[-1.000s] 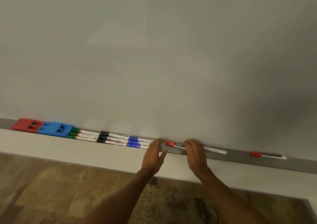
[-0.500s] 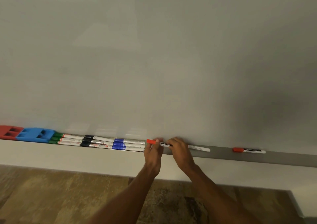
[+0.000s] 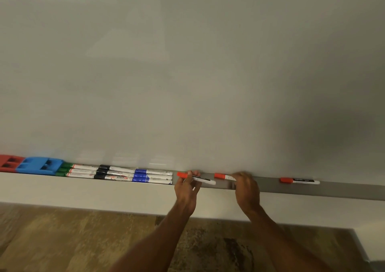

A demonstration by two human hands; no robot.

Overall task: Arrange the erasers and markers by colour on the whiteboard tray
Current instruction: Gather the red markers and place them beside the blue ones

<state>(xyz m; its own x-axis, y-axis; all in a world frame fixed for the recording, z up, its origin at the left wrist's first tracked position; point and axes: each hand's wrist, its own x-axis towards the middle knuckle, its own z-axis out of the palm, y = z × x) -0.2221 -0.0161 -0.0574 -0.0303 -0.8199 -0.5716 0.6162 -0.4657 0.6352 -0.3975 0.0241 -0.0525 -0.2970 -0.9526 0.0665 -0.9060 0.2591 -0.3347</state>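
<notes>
A grey whiteboard tray (image 3: 343, 190) runs along the bottom of the whiteboard. At its far left lie a red eraser (image 3: 8, 163) and a blue eraser (image 3: 38, 166). Beside them, rows of green-capped markers (image 3: 81, 171), black-capped markers (image 3: 116, 173) and blue-capped markers (image 3: 153, 176) lie end to end. My left hand (image 3: 186, 190) grips a red-capped marker (image 3: 205, 180) just right of the blue ones. My right hand (image 3: 246, 190) is closed over a second red-capped marker (image 3: 220, 176), hiding most of its barrel. A third red-capped marker (image 3: 299, 181) lies alone further right.
The whiteboard (image 3: 187, 73) fills the upper view. A white ledge (image 3: 83, 192) sits below the tray, with a brown patterned floor (image 3: 62, 240) beneath. The tray's grey surface continues past the third red marker to the right edge.
The two red markers have come apart: my left hand holds one next to the blue markers, and my right hand has shifted right with the other. The view panned slightly right.
</notes>
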